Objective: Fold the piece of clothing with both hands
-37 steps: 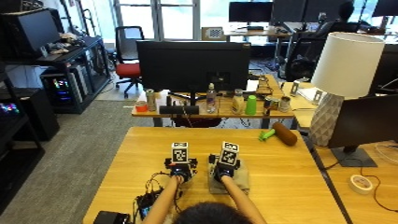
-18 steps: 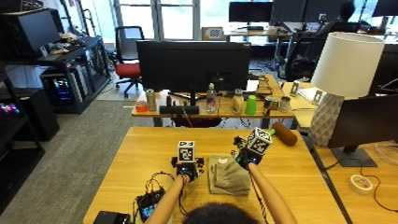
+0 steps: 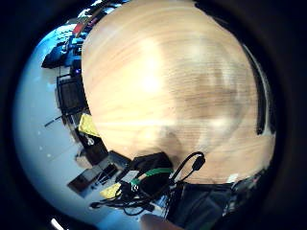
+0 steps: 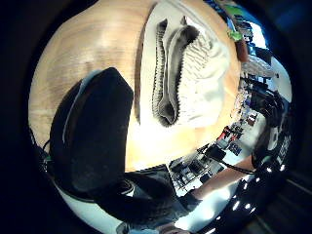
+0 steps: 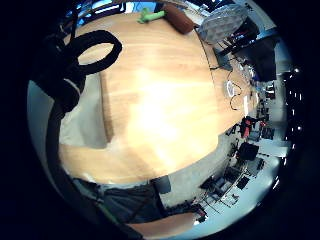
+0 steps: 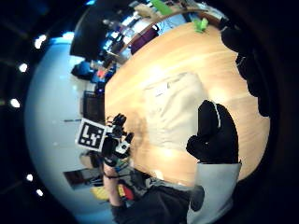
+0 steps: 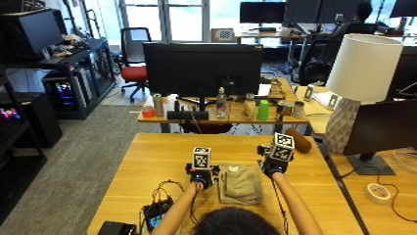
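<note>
Noted nearest, on the near left of the bench (image 7: 163,152), a black box with cables (image 7: 156,215), untouched. Found the garment (image 7: 240,183) just beyond it at mid-bench, folded into a compact beige rectangle and lying flat. Had pressed on it with both hands a second ago; since then lifted both away. Saw the left hand (image 7: 202,178) just left of the cloth and the right hand (image 7: 273,166) raised off its far right corner, both released, fingers relaxed and grasping nothing. Judged from this that the folding was done or very nearly done, with perhaps only a last check remaining.

Learned from the left thumb side palm view what the outside view hid: stacked layers and a ribbed edge along the garment's (image 4: 190,73) near-left side, and clear wood between cloth and thumb (image 4: 97,136). Confirmed in the right thumb side palm view the spread thumb (image 6: 215,133) above the cloth (image 6: 175,112) without contact, with the left hand (image 6: 114,140) across from it. Gained little from the left little finger side view beyond bare wood and cables. Caught in the right little finger side view only a strip of cloth (image 5: 85,125) and a green object (image 5: 150,15) at the far edge.

Made out farther off, only in the outside view, a brown cylinder (image 7: 298,139), then a monitor (image 7: 202,63) on the next desk.
</note>
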